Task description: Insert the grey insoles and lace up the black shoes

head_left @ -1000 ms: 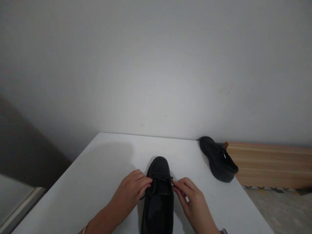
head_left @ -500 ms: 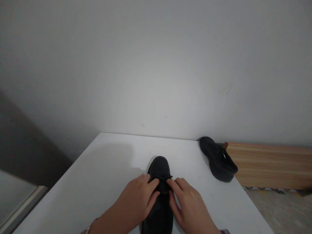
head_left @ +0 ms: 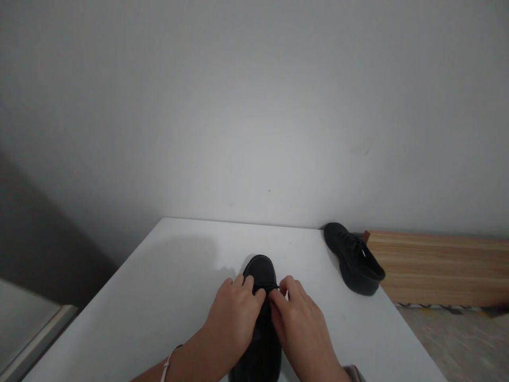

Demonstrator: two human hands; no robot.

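A black lace-up shoe (head_left: 259, 269) rests on the white table, its toe pointing away from me. My left hand (head_left: 235, 313) grips the shoe's left side at the lacing, fingers curled over the edge and thumb on top. At the right of the lacing, my right hand (head_left: 298, 321) pinches the dark shoelace (head_left: 272, 286) between thumb and fingers. My hands cover part of the lacing, and the shoe's opening lies dark between my wrists.
A second black shoe (head_left: 353, 259) lies at the table's (head_left: 183, 265) right edge, close to the pale wall (head_left: 254, 116). Beyond that edge are a wooden board (head_left: 433, 265) and the floor (head_left: 457, 339). A pale panel with a rail (head_left: 43, 339) stands at lower left.
My left hand has shifted slightly forward, its fingers moving up along the lacing. The right fingers have drawn together at the lace. Both shoes remain in place.
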